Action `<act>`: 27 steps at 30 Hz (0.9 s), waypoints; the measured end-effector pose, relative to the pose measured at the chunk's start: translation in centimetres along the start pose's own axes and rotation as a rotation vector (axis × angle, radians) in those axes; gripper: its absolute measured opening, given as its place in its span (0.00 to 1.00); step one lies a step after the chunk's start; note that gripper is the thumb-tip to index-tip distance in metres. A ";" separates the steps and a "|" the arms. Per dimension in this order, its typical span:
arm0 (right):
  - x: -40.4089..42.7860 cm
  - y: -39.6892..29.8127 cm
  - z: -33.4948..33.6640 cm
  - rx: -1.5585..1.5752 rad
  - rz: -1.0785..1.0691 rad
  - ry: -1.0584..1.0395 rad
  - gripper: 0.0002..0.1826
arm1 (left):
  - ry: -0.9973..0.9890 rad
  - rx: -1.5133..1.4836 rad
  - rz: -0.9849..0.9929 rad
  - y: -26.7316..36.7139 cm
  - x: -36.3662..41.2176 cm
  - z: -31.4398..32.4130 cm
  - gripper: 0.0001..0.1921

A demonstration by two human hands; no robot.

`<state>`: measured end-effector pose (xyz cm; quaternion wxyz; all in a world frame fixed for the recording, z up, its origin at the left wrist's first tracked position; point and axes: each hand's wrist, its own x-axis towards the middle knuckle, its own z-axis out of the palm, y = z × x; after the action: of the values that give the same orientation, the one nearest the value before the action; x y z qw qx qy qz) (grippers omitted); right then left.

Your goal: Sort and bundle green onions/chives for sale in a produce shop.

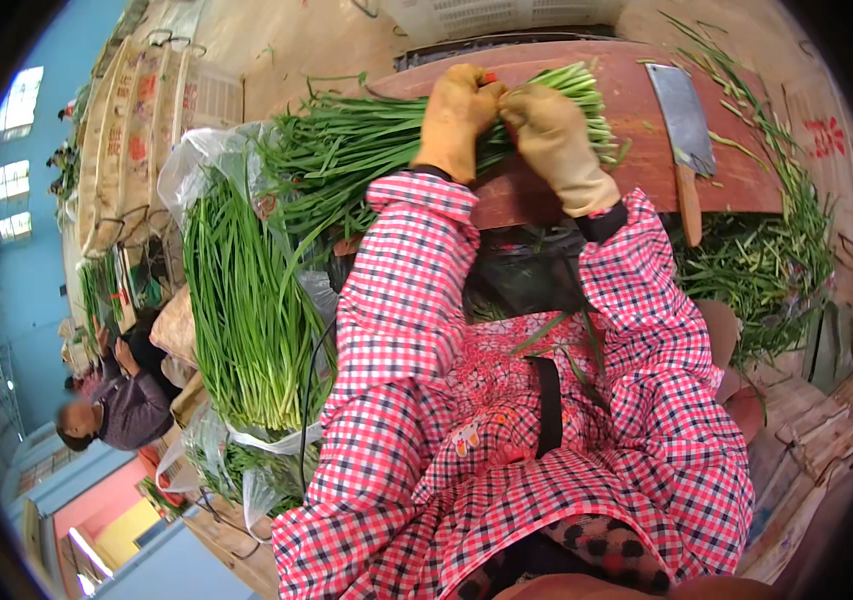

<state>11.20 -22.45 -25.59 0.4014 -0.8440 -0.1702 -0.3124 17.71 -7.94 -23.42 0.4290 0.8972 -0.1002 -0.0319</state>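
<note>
On the red-brown board [741,176] lies a bunch of long green garlic chives [366,124], pale cut ends to the right. My left hand [460,112], in an orange-tan rubber glove, is closed at the bunch's upper side, near a small bit of red. My right hand [550,135], gloved alike, has its fingertips pinched together beside the left one, over the stems. What the fingertips pinch is mostly hidden; a red strip shows between the hands. A cleaver [681,124] with a wooden handle rests on the board to the right.
More chives [246,300] lie in a plastic bag [205,154] at the left. Trimmings [756,277] are heaped at the board's right. Crates [138,135] stand at the upper left. Another person [130,397] sits at the far left. A dark cable hangs beside my left sleeve.
</note>
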 end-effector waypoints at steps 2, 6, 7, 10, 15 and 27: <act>0.1 -0.9 0.3 -0.373 -0.212 -0.072 0.02 | -0.202 0.220 0.080 1.7 1.9 -1.5 0.14; 0.8 -2.4 1.4 -0.753 -0.167 -0.492 0.08 | -0.427 0.842 0.348 5.9 5.7 -0.8 0.13; 0.9 -2.7 1.7 -0.757 -0.121 -0.539 0.08 | -0.396 0.910 0.389 6.7 5.8 0.5 0.12; 1.2 -2.9 2.3 -0.724 -0.067 -0.561 0.08 | -0.361 1.187 0.392 7.7 4.1 5.3 0.12; 0.9 -2.8 2.1 -0.657 -0.109 -0.545 0.08 | -0.015 1.147 0.323 5.3 3.3 9.6 0.11; -1.1 -3.3 -2.3 -0.269 -0.167 -0.772 0.09 | 0.101 0.897 -0.002 1.2 5.9 14.3 0.08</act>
<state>7.71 -22.26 -23.32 0.1674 -0.9274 -0.3337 -0.0243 21.23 -20.79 -31.35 0.0019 0.9949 -0.0822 0.0580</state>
